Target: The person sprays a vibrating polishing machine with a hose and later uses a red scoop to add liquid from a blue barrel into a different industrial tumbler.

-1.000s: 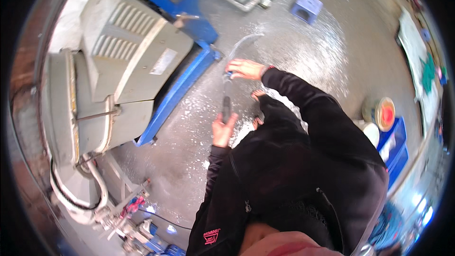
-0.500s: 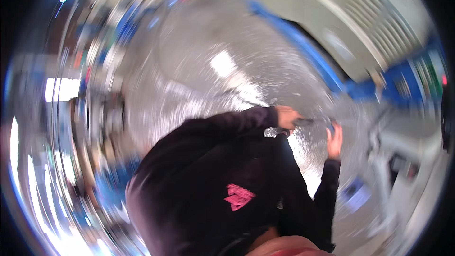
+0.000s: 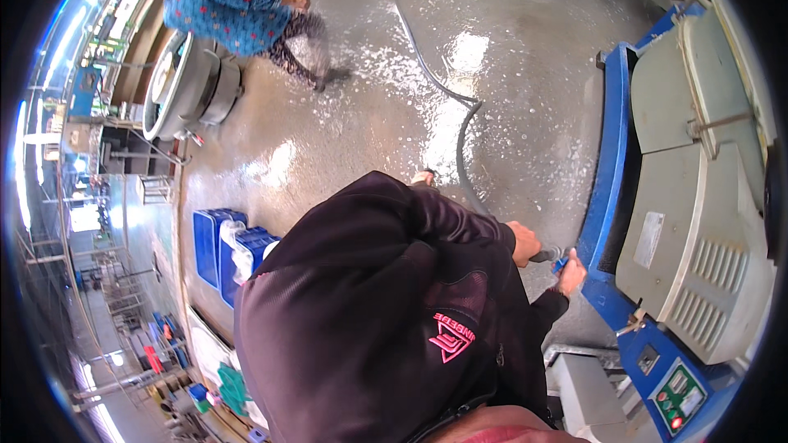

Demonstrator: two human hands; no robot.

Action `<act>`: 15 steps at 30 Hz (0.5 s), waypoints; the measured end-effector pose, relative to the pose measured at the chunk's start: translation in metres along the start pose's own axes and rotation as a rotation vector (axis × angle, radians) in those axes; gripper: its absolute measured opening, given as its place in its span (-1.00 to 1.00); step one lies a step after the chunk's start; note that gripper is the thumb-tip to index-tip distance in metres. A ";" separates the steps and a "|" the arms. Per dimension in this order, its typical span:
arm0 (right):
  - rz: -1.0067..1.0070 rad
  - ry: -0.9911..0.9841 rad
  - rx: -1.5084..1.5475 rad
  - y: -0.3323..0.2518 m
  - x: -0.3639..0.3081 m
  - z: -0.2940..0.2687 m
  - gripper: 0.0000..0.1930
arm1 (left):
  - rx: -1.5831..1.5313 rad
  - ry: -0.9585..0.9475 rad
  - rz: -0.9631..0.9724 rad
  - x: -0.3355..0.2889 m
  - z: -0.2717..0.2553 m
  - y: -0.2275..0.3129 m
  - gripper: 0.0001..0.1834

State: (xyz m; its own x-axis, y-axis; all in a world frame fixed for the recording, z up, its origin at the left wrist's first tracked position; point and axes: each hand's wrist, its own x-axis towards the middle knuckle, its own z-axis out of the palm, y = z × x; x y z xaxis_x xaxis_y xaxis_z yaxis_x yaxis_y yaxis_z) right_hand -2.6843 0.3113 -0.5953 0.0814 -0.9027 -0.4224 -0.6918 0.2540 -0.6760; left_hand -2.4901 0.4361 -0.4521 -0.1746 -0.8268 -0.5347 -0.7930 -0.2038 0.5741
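Observation:
My left hand point(image 3: 525, 244) is closed round a grey hose point(image 3: 464, 143) close to its end. Past that grip, a grey fitting with a small blue part point(image 3: 560, 265) sits on the hose end. The fingers of my right hand point(image 3: 572, 273) are closed at this blue part; whether it is a valve handle or a nozzle I cannot make out. From my left hand the hose runs away over the wet floor point(image 3: 369, 143), bends, and continues to the far edge of the view. Both hands are just left of the blue frame of a large machine.
A large grey machine point(image 3: 669, 246) with a blue frame point(image 3: 611, 156) and control panel point(image 3: 680, 398) stands on my right. Blue crates point(image 3: 215, 250) are at the left. A person in a blue patterned top point(image 3: 226, 12) walks at the far left, near a big round metal bowl point(image 3: 176, 86).
The view has turned and sharpened from a blur. The grey machine now lies further down the right side, and the walking person and the hose on the floor show clearly. My hands are closer together.

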 end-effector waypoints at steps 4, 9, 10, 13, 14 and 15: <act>-0.006 -0.084 -0.047 -0.038 0.021 0.056 -0.61 | -0.258 0.052 -0.081 -0.036 -0.022 -0.053 -0.59; -0.443 0.138 -0.282 -0.200 -0.049 0.115 -0.55 | -0.633 0.292 -0.043 -0.109 -0.027 -0.125 -0.43; -0.508 0.111 -0.210 -0.225 -0.060 0.128 -0.55 | -0.670 0.367 -0.006 -0.126 -0.032 -0.140 -0.41; -0.830 0.248 0.175 -0.298 -0.107 0.170 -0.59 | -1.057 0.388 -0.024 -0.188 -0.072 -0.183 -0.45; -0.852 0.334 0.245 -0.319 -0.127 0.181 -0.58 | -1.111 0.442 0.063 -0.204 -0.088 -0.199 -0.47; -0.878 0.392 0.327 -0.336 -0.145 0.195 -0.57 | -1.132 0.484 0.061 -0.217 -0.097 -0.213 -0.47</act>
State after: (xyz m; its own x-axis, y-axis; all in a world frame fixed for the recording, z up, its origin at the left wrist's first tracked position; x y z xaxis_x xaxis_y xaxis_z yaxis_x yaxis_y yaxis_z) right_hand -2.3236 0.4245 -0.4250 0.1844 -0.8513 0.4912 -0.2659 -0.5243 -0.8089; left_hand -2.2273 0.6078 -0.3983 0.2315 -0.9110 -0.3413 0.2034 -0.2978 0.9327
